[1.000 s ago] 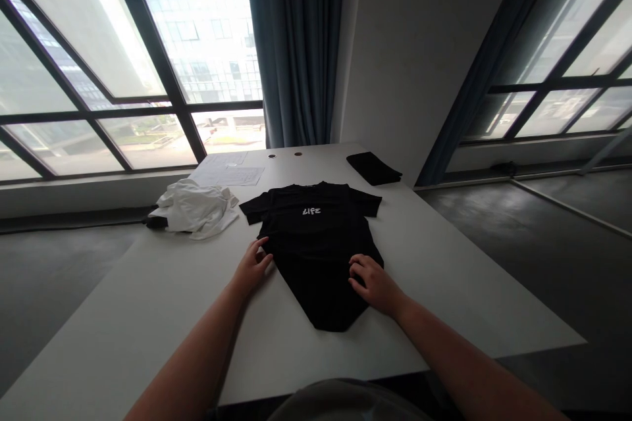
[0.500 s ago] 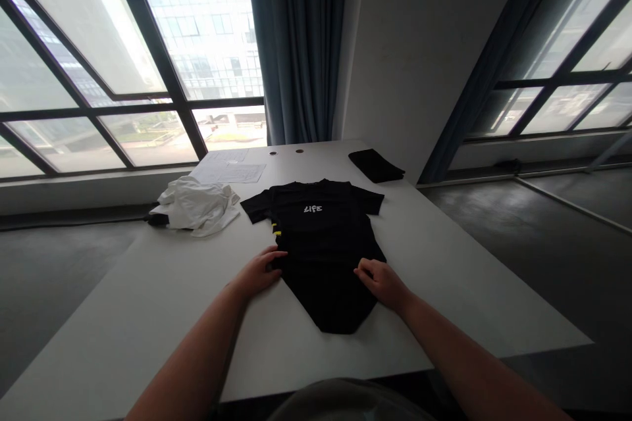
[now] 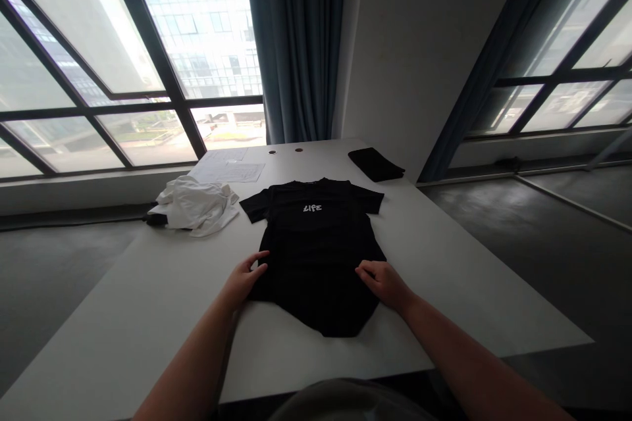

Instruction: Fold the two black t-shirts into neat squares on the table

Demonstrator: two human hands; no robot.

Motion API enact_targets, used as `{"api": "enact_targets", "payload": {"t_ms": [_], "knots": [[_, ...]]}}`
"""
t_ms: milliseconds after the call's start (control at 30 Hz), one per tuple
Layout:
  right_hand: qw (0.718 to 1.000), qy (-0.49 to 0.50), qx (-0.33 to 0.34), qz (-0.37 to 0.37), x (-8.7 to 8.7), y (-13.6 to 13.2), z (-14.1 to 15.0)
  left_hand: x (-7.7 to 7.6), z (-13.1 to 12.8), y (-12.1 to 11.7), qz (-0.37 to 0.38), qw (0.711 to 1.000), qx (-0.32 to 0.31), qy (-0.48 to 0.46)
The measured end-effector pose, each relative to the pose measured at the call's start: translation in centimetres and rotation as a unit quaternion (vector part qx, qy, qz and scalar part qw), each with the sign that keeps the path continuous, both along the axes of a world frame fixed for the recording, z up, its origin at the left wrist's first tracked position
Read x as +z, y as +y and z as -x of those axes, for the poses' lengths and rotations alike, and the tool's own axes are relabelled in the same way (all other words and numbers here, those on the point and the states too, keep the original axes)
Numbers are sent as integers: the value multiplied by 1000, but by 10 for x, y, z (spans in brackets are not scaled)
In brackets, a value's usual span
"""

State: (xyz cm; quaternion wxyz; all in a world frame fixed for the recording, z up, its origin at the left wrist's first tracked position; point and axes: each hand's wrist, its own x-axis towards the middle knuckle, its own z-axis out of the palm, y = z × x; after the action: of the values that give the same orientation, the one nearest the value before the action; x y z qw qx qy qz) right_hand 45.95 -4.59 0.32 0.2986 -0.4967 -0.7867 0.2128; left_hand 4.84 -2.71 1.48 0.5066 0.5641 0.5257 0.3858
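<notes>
A black T-shirt (image 3: pixel 316 250) lies spread on the white table, its collar away from me and white lettering across the upper part. At its left side is my left hand (image 3: pixel 245 278), thumb and index finger apart, fingertips resting on the cloth. My right hand (image 3: pixel 378 279) is closed at the right side of the shirt, fingers curled on the fabric near the edge. The lower hem comes down to a blunt point towards me, between my forearms.
On the white table (image 3: pixel 474 296), a crumpled white garment (image 3: pixel 197 205) lies to the left with something dark under it. Paper sheets (image 3: pixel 241 172) are behind it. A folded black cloth (image 3: pixel 376 164) sits at the back right. Curtain (image 3: pixel 301 46) and windows stand beyond.
My left hand has moved left and slightly down, and the shirt's left side is now spread wider. The yellow marks at that side no longer show. My right hand has barely moved.
</notes>
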Motion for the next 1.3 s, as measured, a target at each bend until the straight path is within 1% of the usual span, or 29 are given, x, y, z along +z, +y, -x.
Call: {"api": "enact_targets", "payload": {"t_ms": [67,133,200,300,433,500,600,633,700,767,833,900,933,967,1033,1100,1167,1233,1300], "knots": [[1000,0,2,-4,0,0,0,3,2,-4,3,998,-30,59],[1000,-1,2,-6,0,0,0,5,3,-8,-13,995,-64,82],[1000,-1,3,-4,0,0,0,6,4,-13,-45,990,-87,100],[1000,-2,5,-3,2,-1,1,6,4,-21,-94,976,-90,172],[1000,-5,7,-1,2,0,1,6,6,-33,-147,946,-74,280],[1000,-4,7,-1,2,1,1,7,8,-40,-176,934,-81,301],[1000,-3,7,-4,1,1,1,9,11,-49,-202,927,-110,297],[1000,-1,8,-6,0,1,1,9,12,-51,-202,927,-111,296],[1000,3,9,-7,1,1,1,9,12,-56,-195,932,-92,293],[1000,8,9,-7,1,0,1,7,12,-59,-195,939,-51,280],[1000,12,9,-10,2,0,1,6,13,-63,-199,945,4,258],[1000,15,9,-13,2,-1,1,4,16,-66,-180,949,59,253],[1000,16,10,-14,3,-2,1,3,18,-68,-159,950,72,258],[1000,16,10,-16,3,-3,1,1,21,-71,-134,951,71,269],[1000,8,15,-19,4,-6,0,-2,27,-77,-85,949,39,302],[999,-8,27,-20,4,-12,-3,-5,32,-84,-54,938,3,343],[999,-28,36,-20,4,-20,-9,-6,36,-92,-37,921,-18,388],[998,-48,30,-34,4,-29,-16,-3,37,-98,-21,904,-38,424],[996,-61,9,-66,4,-40,-25,5,36,-102,2,890,-61,451]]}}
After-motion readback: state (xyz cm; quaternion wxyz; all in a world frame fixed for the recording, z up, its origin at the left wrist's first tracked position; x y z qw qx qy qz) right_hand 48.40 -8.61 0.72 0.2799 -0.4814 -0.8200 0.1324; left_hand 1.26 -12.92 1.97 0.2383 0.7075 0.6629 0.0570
